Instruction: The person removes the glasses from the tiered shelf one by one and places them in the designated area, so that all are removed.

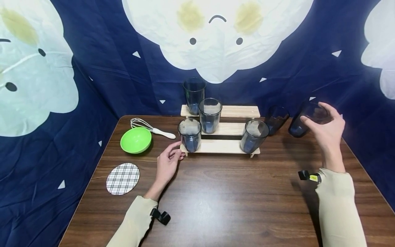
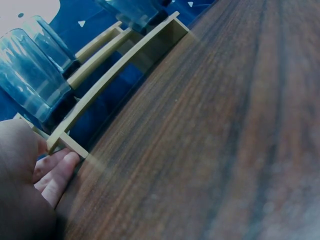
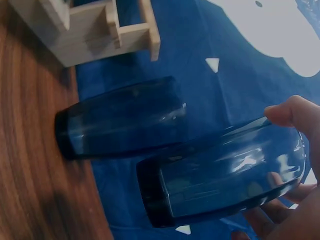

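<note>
My right hand (image 1: 328,132) grips a dark blue-tinted glass (image 3: 225,175) near its rim, thumb on one side and fingers on the other. The glass's base shows against the cloth, apart from the tabletop, in the right wrist view. Beside it a similar glass (image 1: 276,120) stands on the table. At the left end of a three-step wooden stand (image 1: 222,146), my left hand (image 1: 168,163) holds the lowest step by its leg. That step bears one glass (image 1: 189,135) at the left and another (image 1: 254,136) at the right. A glass (image 1: 210,116) stands on the middle step, another (image 1: 194,96) on the top.
Left of the stand, a green bowl (image 1: 136,140) sits in front of a white whisk (image 1: 163,133). A round plaid coaster (image 1: 123,179) lies nearer on the brown table (image 1: 216,195). Dark blue cloth (image 1: 102,68) with white cloud shapes hangs behind and at the sides.
</note>
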A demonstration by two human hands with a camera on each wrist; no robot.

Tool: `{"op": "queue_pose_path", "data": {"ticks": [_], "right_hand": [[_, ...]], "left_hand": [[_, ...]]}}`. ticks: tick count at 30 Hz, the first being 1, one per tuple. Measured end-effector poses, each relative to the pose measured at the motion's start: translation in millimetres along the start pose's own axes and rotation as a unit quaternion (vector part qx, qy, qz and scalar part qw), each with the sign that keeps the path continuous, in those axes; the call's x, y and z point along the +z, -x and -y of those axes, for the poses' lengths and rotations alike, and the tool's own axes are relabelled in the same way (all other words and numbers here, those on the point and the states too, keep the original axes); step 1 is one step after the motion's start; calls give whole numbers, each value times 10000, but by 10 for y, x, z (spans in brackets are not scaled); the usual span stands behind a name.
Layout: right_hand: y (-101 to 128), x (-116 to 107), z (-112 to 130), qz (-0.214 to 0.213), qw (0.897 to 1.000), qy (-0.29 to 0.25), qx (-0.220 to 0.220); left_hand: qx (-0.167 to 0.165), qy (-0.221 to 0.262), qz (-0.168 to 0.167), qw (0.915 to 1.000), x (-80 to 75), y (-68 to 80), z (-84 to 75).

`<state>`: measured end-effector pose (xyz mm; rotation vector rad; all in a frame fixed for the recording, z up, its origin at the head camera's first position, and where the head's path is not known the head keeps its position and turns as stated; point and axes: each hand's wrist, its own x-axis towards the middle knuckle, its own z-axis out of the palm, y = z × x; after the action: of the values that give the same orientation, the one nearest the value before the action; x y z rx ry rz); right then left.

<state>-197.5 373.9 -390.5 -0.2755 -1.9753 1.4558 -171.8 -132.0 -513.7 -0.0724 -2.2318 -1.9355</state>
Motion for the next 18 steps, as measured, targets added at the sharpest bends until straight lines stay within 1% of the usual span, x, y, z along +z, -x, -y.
{"op": "queue_pose_path", "data": {"ticks": [4,7,9,18], "right_hand": [[-31,7,-85,47,9999,54,125],[-56,16,-128,67,9995,-30,297],[-70,20,-152,82,9992,11,393],[-100,19,-298,307,9954,550,722]], "left_hand": [[71,13,6,10000,2,2,11],[77,22,2,10000,2,3,16],[61,1,2,10000,2,-2,15],[61,-13,12,10000,-4,-6,18]]}}
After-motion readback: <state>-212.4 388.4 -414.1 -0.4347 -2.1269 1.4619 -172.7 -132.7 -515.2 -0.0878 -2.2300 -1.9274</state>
